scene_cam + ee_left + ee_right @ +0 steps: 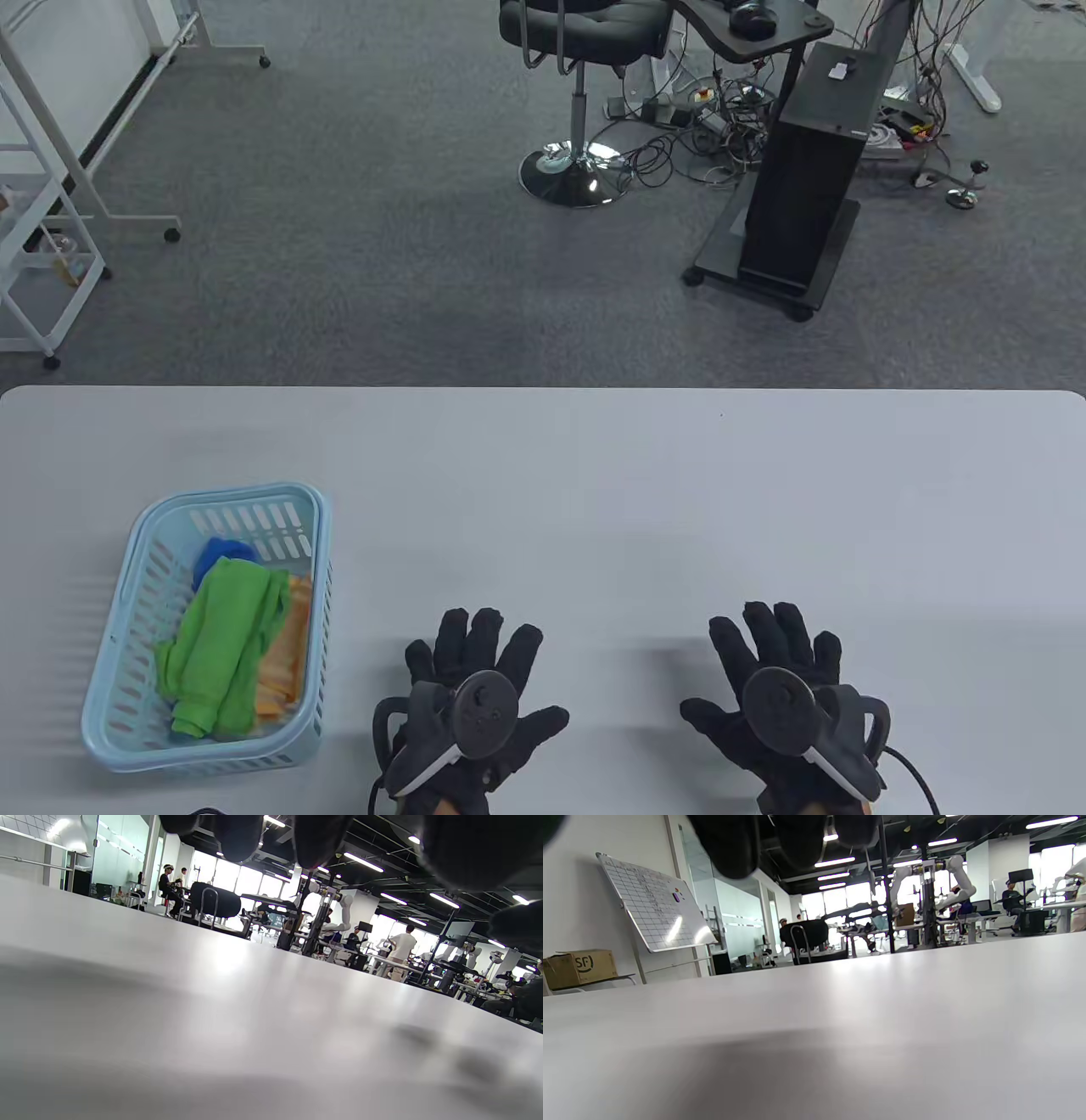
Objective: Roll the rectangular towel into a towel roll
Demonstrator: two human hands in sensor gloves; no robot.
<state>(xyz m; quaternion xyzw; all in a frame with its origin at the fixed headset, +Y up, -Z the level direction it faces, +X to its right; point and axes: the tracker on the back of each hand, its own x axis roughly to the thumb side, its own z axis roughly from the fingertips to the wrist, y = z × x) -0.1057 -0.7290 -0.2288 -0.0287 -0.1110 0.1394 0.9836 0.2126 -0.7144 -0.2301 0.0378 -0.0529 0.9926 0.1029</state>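
**Towels in basket at the left end; both my hands flat and unloaded**

- Green towel (225, 649): lies crumpled in the basket (127, 586), its length running from the basket's near end toward the far end. Not on the bare table surface.
- Orange towel (287, 658): under and just beside the green one, against the basket's right wall.
- Blue towel (222, 553): bunched at the far end of the basket, touching the green towel's top edge.
- Basket: light blue, slotted walls, standing near the table's left edge and close to its near edge.
- My left hand (469, 705): palm down near the table's near edge, just right of the basket, fingers straight and spread, holding nothing.
- My right hand (785, 696): palm down near the near edge, well apart from the left, fingers spread, holding nothing.
- Table (645, 492): pale grey; a wide bare stretch runs from my hands to the far edge and out to the right edge.
- Wrist views: fingertips (237, 836) hang just over bare tabletop (882, 1018).
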